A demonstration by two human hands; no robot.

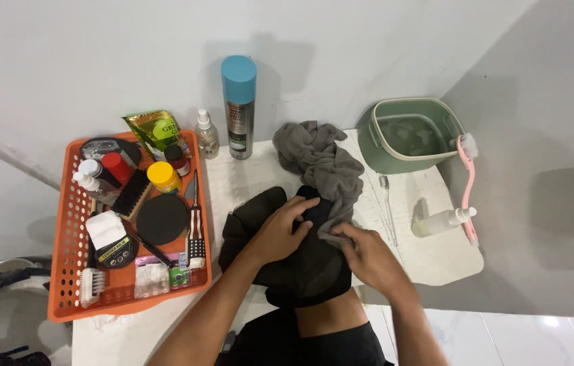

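The dark, matt black fabric item (280, 251) looks soft and slightly fuzzy under both hands. At its one o'clock, the crumpled grey towelling cloth (321, 159) shows a napped, dull pile. The white tabletop (429, 254) appears smooth with a faint sheen. At nine o'clock, the perforated orange plastic tray (63, 271) is semi-glossy. At twelve o'clock, the tall spray can (239, 108) has a shiny metal body and a matt blue plastic cap. At two o'clock, the sage-green plastic basin (381, 152) looks smooth and satiny; the pink plastic-handled brush (468, 183) is glossy
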